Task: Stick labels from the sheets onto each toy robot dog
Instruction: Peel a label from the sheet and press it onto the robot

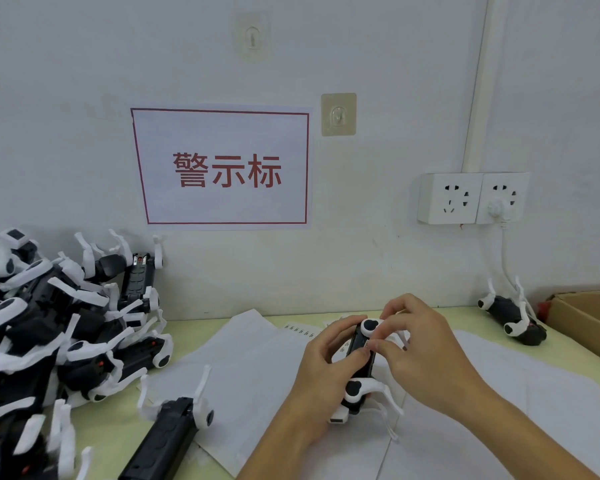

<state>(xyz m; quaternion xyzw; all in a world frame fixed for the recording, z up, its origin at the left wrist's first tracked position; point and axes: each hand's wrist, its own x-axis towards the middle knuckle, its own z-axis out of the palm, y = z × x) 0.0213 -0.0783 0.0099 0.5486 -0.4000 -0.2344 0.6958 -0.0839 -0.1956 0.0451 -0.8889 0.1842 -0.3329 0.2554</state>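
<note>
A red-bordered sign (222, 168) hangs on the wall. Right of the sign: a hook (338, 114), lower a double socket (471, 198), and a cardboard box (589, 320) far right.

We see our left hand (321, 362) gripping a black-and-white toy robot dog (359, 365) over white sheets (257, 358) mid-table, while our right hand (420, 344) pinches at its body. A heap of dogs (59, 323) fills the table's left edge; one dog (513, 315) lies near the back right, beside a cardboard box (589, 320).

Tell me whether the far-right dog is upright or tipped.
Tipped: the dog lies on its side on the table, white legs pointing up.
</note>
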